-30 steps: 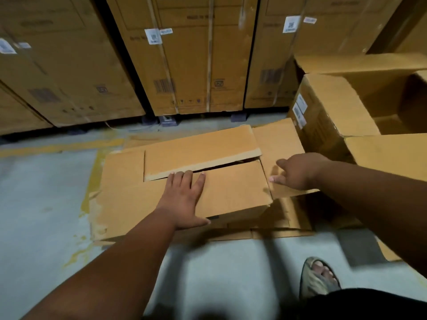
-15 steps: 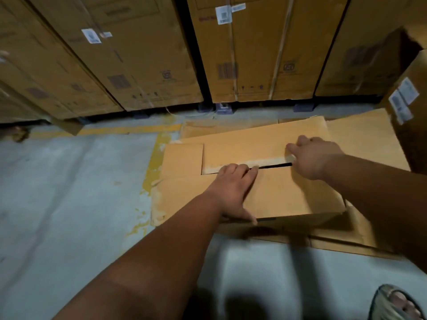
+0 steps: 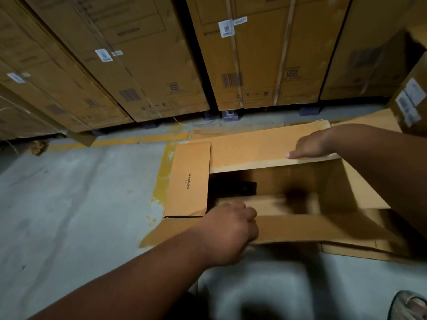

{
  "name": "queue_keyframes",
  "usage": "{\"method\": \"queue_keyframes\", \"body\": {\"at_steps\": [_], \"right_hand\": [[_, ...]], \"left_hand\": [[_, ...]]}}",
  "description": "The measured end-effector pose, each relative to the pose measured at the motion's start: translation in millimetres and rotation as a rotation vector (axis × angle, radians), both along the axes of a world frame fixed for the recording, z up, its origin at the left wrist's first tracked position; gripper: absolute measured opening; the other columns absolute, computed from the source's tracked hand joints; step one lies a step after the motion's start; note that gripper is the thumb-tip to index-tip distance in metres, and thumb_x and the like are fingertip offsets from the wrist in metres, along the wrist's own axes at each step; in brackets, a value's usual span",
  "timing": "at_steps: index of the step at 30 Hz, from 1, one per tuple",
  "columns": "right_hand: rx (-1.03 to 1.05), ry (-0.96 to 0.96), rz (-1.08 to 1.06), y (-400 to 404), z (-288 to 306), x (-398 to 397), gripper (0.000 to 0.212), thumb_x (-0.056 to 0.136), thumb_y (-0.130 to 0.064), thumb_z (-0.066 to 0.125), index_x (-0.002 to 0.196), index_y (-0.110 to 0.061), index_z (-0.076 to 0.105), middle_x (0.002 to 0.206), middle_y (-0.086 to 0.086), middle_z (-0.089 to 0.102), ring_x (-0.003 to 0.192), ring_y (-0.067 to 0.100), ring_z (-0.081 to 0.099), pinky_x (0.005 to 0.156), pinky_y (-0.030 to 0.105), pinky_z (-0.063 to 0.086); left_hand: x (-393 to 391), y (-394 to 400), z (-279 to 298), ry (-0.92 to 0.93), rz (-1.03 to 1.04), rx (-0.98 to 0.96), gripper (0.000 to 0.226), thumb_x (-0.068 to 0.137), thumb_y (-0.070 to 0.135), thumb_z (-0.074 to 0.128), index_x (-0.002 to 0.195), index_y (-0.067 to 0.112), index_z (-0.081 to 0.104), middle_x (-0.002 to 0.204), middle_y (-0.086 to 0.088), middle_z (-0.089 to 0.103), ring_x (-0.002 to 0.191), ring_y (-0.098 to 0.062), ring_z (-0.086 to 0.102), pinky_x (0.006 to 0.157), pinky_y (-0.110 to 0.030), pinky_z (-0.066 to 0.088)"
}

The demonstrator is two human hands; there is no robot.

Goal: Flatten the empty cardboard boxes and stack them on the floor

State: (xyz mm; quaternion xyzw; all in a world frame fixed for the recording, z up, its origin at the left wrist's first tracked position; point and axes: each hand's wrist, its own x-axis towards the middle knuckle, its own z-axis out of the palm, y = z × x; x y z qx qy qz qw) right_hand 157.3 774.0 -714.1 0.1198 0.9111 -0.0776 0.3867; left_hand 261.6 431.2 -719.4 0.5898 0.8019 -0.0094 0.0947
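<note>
Tall cartons (image 3: pixel 147 65) line the back. Box (image 3: pixel 288 181) sits on the floor (image 3: pixel 69 204) in front of you, top open, above flattened cardboard (image 3: pixel 360 252). Your left hand (image 3: pixel 231 232) curls round the near flap (image 3: pixel 312 229). Right hand (image 3: pixel 309 146) rests on the far flap (image 3: pixel 254 148), fingers straight. Side flap (image 3: pixel 189 181) lies flat at left.

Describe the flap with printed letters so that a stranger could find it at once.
Start at the tall strapped cartons at the back, then look down to the open box on the floor. The printed flap lies flat on that box's left end. It alone carries small black lettering; neither hand touches it.
</note>
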Motion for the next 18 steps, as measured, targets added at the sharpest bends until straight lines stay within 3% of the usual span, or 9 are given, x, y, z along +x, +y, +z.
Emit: {"method": "queue_keyframes", "body": {"at_steps": [2,3,4,6,9,11,13,16,18], "right_hand": [[0.074,0.023,-0.011,-5.7,-2.6,13.6,0.105,0.087,-0.085,0.064,0.169,-0.027,0.033,0.173,0.008,0.036,0.155,0.037,0.039,0.12,0.053,0.041],[0.114,0.05,-0.007,-7.9,-9.6,20.9,0.105,0.088,-0.078,0.073,0.17,-0.029,0.03,0.172,0.009,0.034,0.152,0.039,0.041,0.117,0.053,0.045],[0.158,0.087,0.008,-11.6,-13.4,28.9,0.108,0.086,-0.072,0.079,0.17,-0.031,0.027,0.171,0.009,0.031,0.15,0.04,0.043,0.115,0.054,0.048],[0.253,0.169,0.044,-15.2,-23.2,40.6,0.108,0.081,-0.064,0.087,0.167,-0.035,0.028,0.166,0.008,0.031,0.143,0.041,0.048,0.106,0.057,0.055],[0.328,0.261,0.044,-19.8,-36.3,53.4,0.105,0.082,-0.058,0.087,0.165,-0.037,0.026,0.167,0.007,0.03,0.144,0.041,0.045,0.102,0.062,0.056],[0.364,0.257,0.02,-25.3,-44.6,57.8,0.11,0.084,-0.057,0.087,0.168,-0.039,0.017,0.177,0.005,0.017,0.154,0.041,0.035,0.107,0.064,0.052],[0.393,0.256,0.009,-28.0,-51.1,56.7,0.116,0.085,-0.052,0.088,0.17,-0.039,0.011,0.18,0.005,0.009,0.158,0.041,0.03,0.11,0.068,0.048],[0.414,0.299,-0.005,-25.5,-57.8,50.9,0.114,0.089,-0.023,0.084,0.172,-0.036,0.006,0.177,0.012,0.014,0.153,0.043,0.035,0.105,0.071,0.051],[0.409,0.302,-0.022,-20.3,-59.9,45.6,0.104,0.095,-0.012,0.072,0.172,-0.031,0.005,0.172,0.018,0.022,0.149,0.046,0.039,0.101,0.069,0.056]], "left_hand": [[13.9,-1.3,-15.6,-0.15,0.037,-0.273,0.074,0.087,0.085,0.054,0.122,0.022,0.067,0.138,-0.016,0.055,0.128,-0.037,0.052,0.101,-0.05,0.051],[16.0,-0.7,-22.5,-0.144,0.056,-0.363,0.089,0.084,0.09,0.051,0.139,0.02,0.059,0.156,-0.019,0.045,0.142,-0.04,0.043,0.111,-0.055,0.044],[15.1,0.4,-30.0,-0.105,0.062,-0.39,0.095,0.084,0.088,0.057,0.149,0.019,0.05,0.164,-0.018,0.037,0.148,-0.04,0.037,0.116,-0.058,0.038],[8.7,3.6,-38.0,-0.018,0.07,-0.321,0.091,0.088,0.062,0.073,0.159,0.017,0.037,0.165,-0.016,0.034,0.147,-0.038,0.036,0.118,-0.057,0.038],[-12.4,3.1,-45.7,-0.023,0.342,-0.359,0.099,0.092,0.031,0.078,0.169,0.018,0.017,0.17,-0.017,0.027,0.15,-0.038,0.034,0.12,-0.053,0.041],[-25.1,-6.7,-52.7,-0.064,0.442,-0.437,0.078,0.09,0.033,0.081,0.154,0.018,0.038,0.151,-0.016,0.054,0.128,-0.035,0.054,0.097,-0.044,0.051],[-29.3,-17.1,-56.9,-0.039,0.393,-0.5,0.052,0.093,0.038,0.079,0.134,0.019,0.053,0.122,-0.014,0.07,0.109,-0.035,0.062,0.08,-0.041,0.044],[-33.2,-13.3,-51.6,0.102,0.386,-0.553,0.047,0.096,0.048,0.074,0.131,0.019,0.063,0.118,-0.014,0.072,0.113,-0.036,0.057,0.089,-0.045,0.043],[-39.6,-0.7,-40.0,0.229,0.508,-0.696,0.064,0.096,0.06,0.065,0.143,0.017,0.063,0.142,-0.021,0.062,0.133,-0.042,0.046,0.107,-0.056,0.037]]}}
